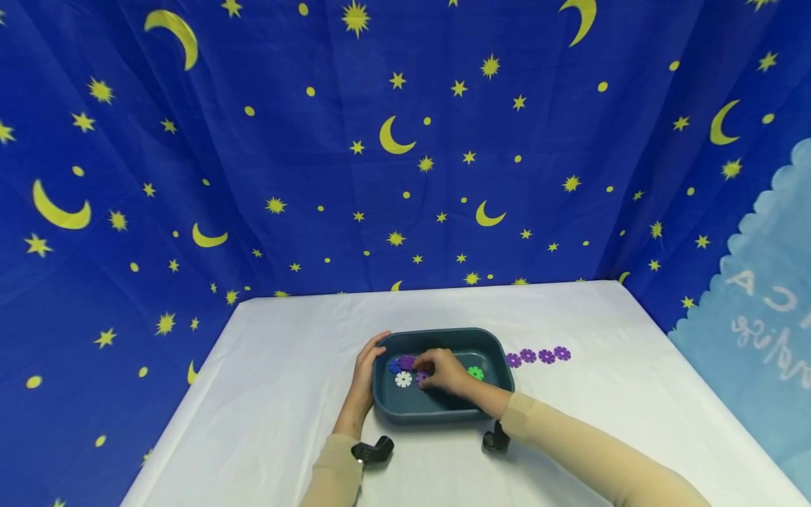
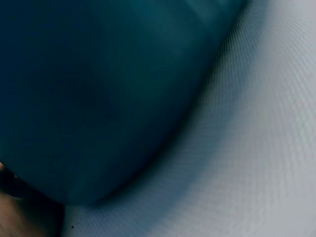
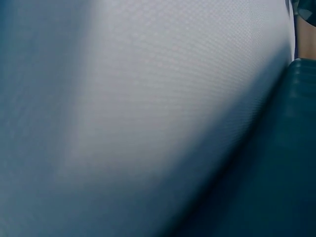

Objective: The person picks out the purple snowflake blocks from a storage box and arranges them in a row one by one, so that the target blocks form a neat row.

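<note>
The left hand point(image 1: 361, 380) grips the left wall of a teal tub point(image 1: 437, 416) on the tabletop point(image 1: 304, 352). Inside, the right hand point(image 1: 448, 373) bends its fingers at purple discs point(image 1: 407, 362); whether it pinches one is unclear. A white disc point(image 1: 403, 376) lies nearby, a purple row point(image 1: 546, 357) outside, right.

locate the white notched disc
In the head view, the white notched disc lies in the left half of the teal tray, just below a blue notched disc.
</note>
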`<state>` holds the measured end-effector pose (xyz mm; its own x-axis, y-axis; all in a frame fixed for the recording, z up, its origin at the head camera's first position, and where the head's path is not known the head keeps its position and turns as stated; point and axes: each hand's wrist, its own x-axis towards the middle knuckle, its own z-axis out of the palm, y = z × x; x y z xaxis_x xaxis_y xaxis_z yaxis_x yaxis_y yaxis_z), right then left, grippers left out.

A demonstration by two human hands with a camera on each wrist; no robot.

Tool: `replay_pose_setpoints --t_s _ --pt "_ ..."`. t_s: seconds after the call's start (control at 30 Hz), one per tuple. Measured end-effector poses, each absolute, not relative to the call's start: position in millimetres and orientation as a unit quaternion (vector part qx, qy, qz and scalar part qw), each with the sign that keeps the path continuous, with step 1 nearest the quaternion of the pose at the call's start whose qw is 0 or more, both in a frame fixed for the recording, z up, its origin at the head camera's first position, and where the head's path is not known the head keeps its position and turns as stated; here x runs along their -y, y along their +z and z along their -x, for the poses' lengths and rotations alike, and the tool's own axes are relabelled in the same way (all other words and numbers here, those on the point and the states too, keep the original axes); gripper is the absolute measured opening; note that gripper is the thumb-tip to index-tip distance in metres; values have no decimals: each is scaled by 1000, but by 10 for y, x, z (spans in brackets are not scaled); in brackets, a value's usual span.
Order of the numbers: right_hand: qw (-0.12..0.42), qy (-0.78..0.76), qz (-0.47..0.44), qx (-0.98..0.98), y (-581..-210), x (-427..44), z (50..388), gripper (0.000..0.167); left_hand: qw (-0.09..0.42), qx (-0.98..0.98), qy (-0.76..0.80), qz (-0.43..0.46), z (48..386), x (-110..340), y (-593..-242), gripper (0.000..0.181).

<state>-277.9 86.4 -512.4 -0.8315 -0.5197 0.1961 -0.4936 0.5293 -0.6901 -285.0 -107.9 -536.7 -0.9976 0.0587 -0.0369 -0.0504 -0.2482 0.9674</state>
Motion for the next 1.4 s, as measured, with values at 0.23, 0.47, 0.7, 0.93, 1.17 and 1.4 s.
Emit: replay_pose_setpoints --t_s 0.23,0.47,0.7,0.93,1.17,1.4 --pt "31 -451 268 -851 -5131 -875 2815 24 33 -615 788 -4 2848 1079 -5370 47" --pt "58 -541 201 -814 -5094 -888 2843 21 33 -617 786 3 2856 1067 -5355 47" --pt "62 -573 167 -800 -5027 -923 2824 24 33 -607 794 -4 2856 1061 -5342 48" --pt "96 -637 120 -756 -4914 -1008 2752 35 33 -604 796 -10 2840 1062 -5344 48" --pt "72 -649 86 -752 -4750 -1172 2674 38 26 -612 790 -9 2832 1060 -5341 46" --pt "55 -681 40 -729 -4659 -1358 2616 39 26 -621 784 -4 2839 1067 -5352 47"
